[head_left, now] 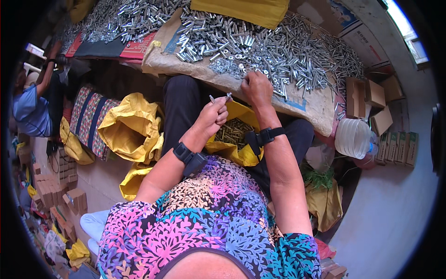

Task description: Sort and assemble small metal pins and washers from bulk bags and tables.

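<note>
My left hand (213,117) is closed over my lap around silver metal bolts (226,97), whose ends stick out past the thumb and fingers. My right hand (258,88) reaches to the table's near edge. Its fingers are bent together at a scatter of small washers (239,68); whatever lies between the fingertips is hidden. Beyond it spreads a heap of loose silver bolts and metal sleeves (283,51). Between my knees, below both hands, an open yellow sack (232,154) holds many brass-coloured metal pieces (233,132).
Another open yellow sack (132,123) stands left of my leg, beside a patterned bundle (88,116). A clear plastic jug (353,138) and cardboard boxes (367,95) are at the right. A person in a blue shirt (32,111) sits at the far left.
</note>
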`<state>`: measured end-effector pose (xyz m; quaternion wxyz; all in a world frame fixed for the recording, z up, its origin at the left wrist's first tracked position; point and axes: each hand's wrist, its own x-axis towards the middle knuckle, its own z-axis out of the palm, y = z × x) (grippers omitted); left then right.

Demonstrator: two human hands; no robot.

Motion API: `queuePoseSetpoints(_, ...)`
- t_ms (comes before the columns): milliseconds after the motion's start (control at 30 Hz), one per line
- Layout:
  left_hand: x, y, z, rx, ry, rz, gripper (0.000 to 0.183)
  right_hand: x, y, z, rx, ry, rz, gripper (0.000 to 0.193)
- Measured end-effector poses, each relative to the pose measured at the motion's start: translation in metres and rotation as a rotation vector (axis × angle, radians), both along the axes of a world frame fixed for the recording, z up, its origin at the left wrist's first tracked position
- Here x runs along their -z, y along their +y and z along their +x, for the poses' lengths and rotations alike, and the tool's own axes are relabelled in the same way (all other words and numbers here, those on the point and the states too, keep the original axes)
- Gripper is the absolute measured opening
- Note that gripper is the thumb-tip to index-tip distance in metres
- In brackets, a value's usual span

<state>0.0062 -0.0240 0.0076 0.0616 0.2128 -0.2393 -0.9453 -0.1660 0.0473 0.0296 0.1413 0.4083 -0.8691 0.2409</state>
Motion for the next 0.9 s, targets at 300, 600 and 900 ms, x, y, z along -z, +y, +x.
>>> queuePoseSetpoints(300,0.002,0.0,0.0,-0.013,-0.031,-0.018,0.021,0.003,0.018,0.007,-0.026,-0.073,-0.054,0.009)
queuePoseSetpoints(600,0.003,0.001,-0.001,-0.006,-0.053,-0.023,0.021,0.0,0.025,0.001,-0.125,-0.206,-0.072,0.01)
queuePoseSetpoints(900,0.004,0.002,-0.002,-0.009,-0.067,-0.014,0.021,-0.007,0.031,0.015,-0.189,-0.23,-0.254,0.01)
